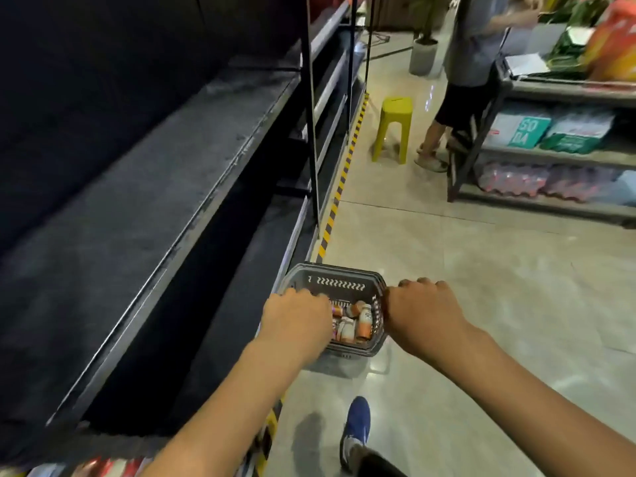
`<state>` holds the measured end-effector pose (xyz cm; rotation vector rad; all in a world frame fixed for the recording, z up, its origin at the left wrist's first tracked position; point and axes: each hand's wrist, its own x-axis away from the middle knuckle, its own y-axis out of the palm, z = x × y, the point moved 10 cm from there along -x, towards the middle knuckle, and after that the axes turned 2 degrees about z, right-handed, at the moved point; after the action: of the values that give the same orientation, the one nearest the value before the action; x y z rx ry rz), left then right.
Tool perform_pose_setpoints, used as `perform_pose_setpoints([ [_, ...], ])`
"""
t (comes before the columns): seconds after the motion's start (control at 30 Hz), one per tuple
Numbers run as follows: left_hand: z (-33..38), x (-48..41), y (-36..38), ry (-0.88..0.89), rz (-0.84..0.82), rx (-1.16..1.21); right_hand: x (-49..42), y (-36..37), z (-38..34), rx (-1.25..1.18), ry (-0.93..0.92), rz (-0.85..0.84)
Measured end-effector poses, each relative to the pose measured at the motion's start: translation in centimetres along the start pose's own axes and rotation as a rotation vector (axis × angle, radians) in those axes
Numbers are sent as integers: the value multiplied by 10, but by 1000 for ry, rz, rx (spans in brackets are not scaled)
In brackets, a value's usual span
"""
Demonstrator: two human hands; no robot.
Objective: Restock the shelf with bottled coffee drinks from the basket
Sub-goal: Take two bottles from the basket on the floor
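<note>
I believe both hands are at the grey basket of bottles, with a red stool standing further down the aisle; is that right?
Not quite: the stool is yellow, not red, as the head view shows. The left hand and right hand are indeed at the grey basket of bottles.

Light: floor [481, 304] is brightly lit, with soft glare; shelf [137, 201] is left dim.
Sharpness: slight blur throughout.
Edges: straight lines are bowed.
</note>
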<state>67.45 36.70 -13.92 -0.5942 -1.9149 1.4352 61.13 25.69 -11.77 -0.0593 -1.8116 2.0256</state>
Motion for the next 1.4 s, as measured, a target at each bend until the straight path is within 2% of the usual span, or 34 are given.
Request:
perform_pose_setpoints([
  [0.2, -10, -140, 56, -23, -156, 129, -119, 47, 42, -67, 29, -145],
  [0.27, -14, -176, 79, -48, -233, 183, -155, 65, 45, -82, 19, -200],
  [0.33, -14, -211, 91, -2, -236, 210, -191, 90, 45, -109, 24, -247],
  [0.4, -18, -243, 126, 22, -263, 156, -225, 123, 43, -137, 44, -286],
  [0.43, -19, -257, 145, -3, -321, 236, -240, 142, 41, -157, 55, -314],
  [0.47, -24, -272, 168, -63, -351, 272, -256, 163, 37, -180, 63, -345],
  [0.57, -22, -325, 250, -93, -376, 360, -302, 241, 23, -228, 91, -466],
  [0.83, 7, -427, 497, -71, -634, 278, -412, 482, -44, -152, 54, -666],
  [1.03, -3, -468, 666, -120, -652, 292, -464, 648, -72, -83, 112, -762],
  [1.1, -11, -478, 718, -182, -667, 295, -472, 703, -75, -208, 219, -776],
  [1.2, -20, -493, 786, -265, -671, 340, -472, 784, -71, -617, 565, -761],
  [1.27, -25, -499, 828, -353, -680, 381, -472, 826, -73, -799, 775, -733],
  [1.33, -26, -504, 865, -462, -689, 442, -476, 854, -73, -853, 961, -646],
  [1.4, -26, -510, 888, -568, -653, 504, -483, 873, -79, -836, 1086, -629],
])
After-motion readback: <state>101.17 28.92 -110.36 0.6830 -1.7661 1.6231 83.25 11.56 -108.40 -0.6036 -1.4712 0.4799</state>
